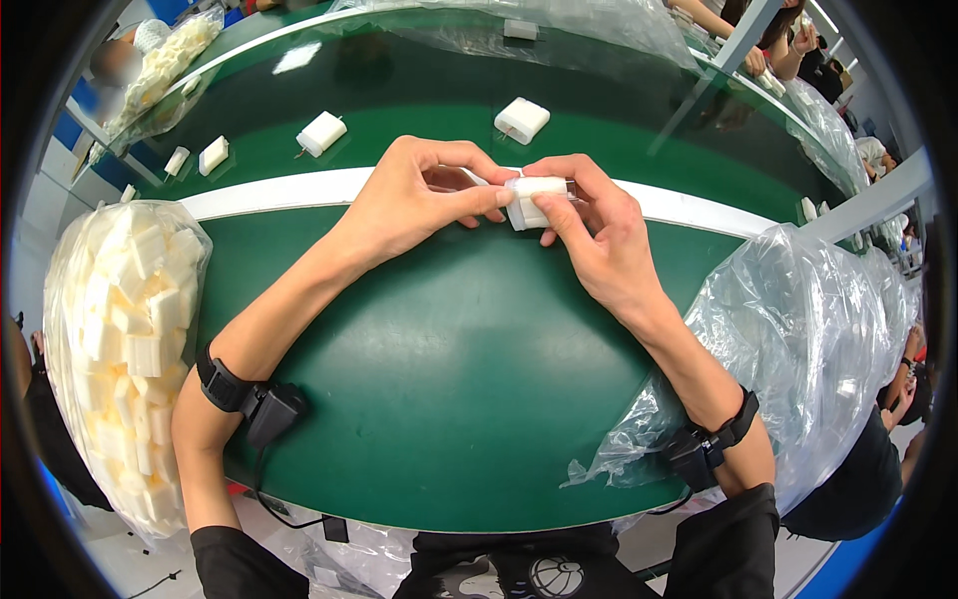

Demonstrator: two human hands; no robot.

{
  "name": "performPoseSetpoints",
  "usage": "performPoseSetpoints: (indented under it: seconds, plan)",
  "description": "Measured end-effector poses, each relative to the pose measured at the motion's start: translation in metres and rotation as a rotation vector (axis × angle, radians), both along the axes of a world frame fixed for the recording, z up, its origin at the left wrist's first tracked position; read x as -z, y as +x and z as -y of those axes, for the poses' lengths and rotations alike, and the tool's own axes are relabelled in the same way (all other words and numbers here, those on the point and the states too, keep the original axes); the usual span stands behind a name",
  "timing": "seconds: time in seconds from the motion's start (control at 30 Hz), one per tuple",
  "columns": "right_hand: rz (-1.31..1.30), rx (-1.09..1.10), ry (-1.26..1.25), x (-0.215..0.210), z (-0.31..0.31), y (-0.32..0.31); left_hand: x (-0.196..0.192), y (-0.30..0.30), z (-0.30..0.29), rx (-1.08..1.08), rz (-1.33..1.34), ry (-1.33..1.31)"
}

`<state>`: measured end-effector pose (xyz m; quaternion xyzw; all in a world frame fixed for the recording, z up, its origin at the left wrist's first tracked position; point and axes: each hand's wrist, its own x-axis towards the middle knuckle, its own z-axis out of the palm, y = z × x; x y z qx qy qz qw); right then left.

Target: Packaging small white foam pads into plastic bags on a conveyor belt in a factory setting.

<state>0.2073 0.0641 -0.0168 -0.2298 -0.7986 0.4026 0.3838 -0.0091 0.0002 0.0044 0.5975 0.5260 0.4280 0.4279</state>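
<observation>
Over the white rail, a small white block-shaped plastic piece [540,187] with a clear end part is held between both hands. My left hand [419,200] pinches its left end with thumb and fingertips. Wrapped round its right side, my right hand [604,225] presses the thumb on the front face. Thin pins or wires seem to stick out at the right end; the fingers partly hide them. Beyond the hands, similar white pieces lie on the green belt: a blocky one [522,120] straight ahead, another [321,134] to the left, and smaller ones farther left.
A clear bag full of white blocks [125,349] stands at the left edge of the green tabletop [439,399]. Crumpled clear plastic bags [808,339] cover the right side. The white rail [279,195] separates tabletop and belt. Other people work at the far right.
</observation>
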Motion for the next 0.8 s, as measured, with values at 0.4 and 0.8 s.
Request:
performPoseSetpoints:
  seconds: [0.4, 0.8]
  plan:
    - [-0.255, -0.107, -0.433, 0.001, 0.0, -0.001, -0.003, 0.0, 0.002, 0.259, 0.032, -0.015]
    - [-0.275, -0.246, -0.264, 0.0, 0.001, 0.0, 0.001, 0.003, 0.002, 0.185, 0.166, 0.04]
